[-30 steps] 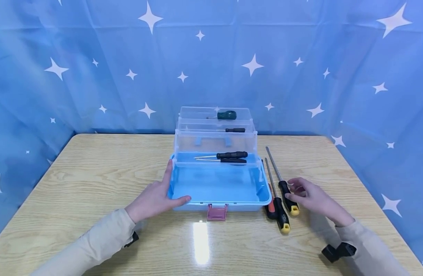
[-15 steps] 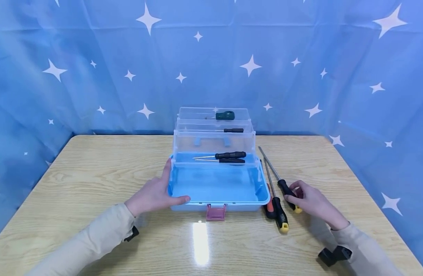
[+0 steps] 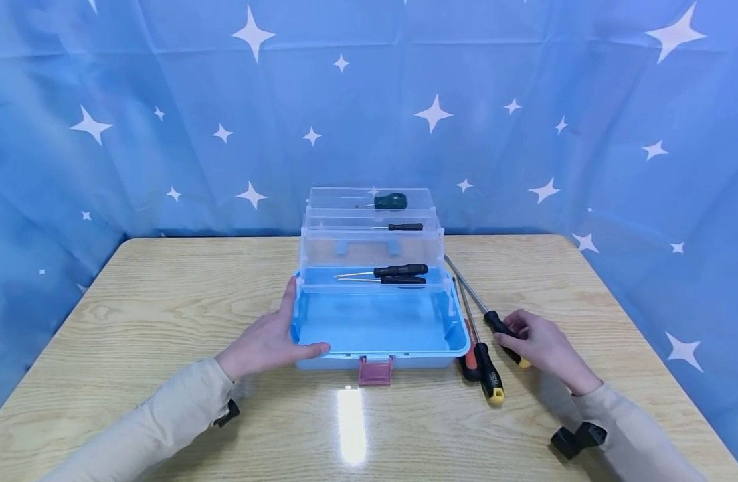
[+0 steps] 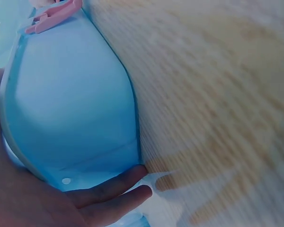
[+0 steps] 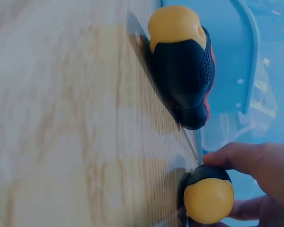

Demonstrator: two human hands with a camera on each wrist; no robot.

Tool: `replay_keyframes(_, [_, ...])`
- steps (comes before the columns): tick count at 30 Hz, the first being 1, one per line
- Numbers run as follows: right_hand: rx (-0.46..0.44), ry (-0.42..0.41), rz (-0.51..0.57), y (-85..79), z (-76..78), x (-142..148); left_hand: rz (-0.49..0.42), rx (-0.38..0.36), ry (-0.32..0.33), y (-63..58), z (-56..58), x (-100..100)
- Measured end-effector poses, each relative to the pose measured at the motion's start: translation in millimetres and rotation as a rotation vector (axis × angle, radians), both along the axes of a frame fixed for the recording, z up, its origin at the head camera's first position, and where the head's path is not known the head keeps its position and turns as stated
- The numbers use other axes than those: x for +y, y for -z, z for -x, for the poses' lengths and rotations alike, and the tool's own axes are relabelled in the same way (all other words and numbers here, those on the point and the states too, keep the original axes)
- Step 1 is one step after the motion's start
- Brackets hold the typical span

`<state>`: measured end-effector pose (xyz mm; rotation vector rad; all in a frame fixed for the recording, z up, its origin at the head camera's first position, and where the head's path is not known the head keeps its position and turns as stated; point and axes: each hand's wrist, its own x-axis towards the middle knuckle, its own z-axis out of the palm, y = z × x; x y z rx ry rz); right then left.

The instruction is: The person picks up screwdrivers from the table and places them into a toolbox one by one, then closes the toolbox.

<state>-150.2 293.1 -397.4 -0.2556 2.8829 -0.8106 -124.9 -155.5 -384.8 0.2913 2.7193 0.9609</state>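
A light blue toolbox (image 3: 375, 325) stands with its clear trays (image 3: 371, 249) raised behind the main compartment. My left hand (image 3: 269, 341) rests spread at its front left corner, thumb along the front rim. In the left wrist view, fingers (image 4: 118, 187) lie straight against the toolbox's outer wall (image 4: 75, 99). To the right of the toolbox, my right hand (image 3: 543, 345) pinches the black handle of a long screwdriver (image 3: 498, 324) with a yellow end. The right wrist view shows that yellow butt (image 5: 208, 201) close over the table, thumb and fingers beside it.
A second black-and-yellow screwdriver (image 3: 488, 368) lies beside the toolbox, overlapping a red-and-black handled tool (image 3: 470, 358). Small black-handled screwdrivers (image 3: 401, 270) and a green-handled one (image 3: 391, 201) lie in the trays. A pink latch (image 3: 375, 371) hangs at the front. A starry blue curtain (image 3: 369, 100) stands behind.
My right hand has closed on the screwdriver handle, and the screwdriver's shaft has swung left, its tip now near the toolbox's back right corner. My left hand has stayed at the toolbox corner.
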Motion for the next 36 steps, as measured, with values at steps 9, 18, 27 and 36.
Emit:
replay_keyframes(9, [0.035, 0.064, 0.0, 2.2, 1.2, 7.9, -0.028, -0.013, 0.004, -1.2, -0.7, -0.3])
replay_keyframes(18, [0.144, 0.118, 0.03, 1.6, -4.0, 14.2, -0.086, -0.024, 0.023, -0.1, 0.7, -1.5])
replay_keyframes(27, [0.228, 0.168, 0.083, 1.7, -3.7, 16.8, -0.094, -0.027, 0.02, 2.3, -0.1, -1.1])
replay_keyframes(36, [0.306, 0.218, 0.116, 0.8, -4.2, 15.7, -0.102, -0.026, 0.017, 3.9, -0.2, -0.9])
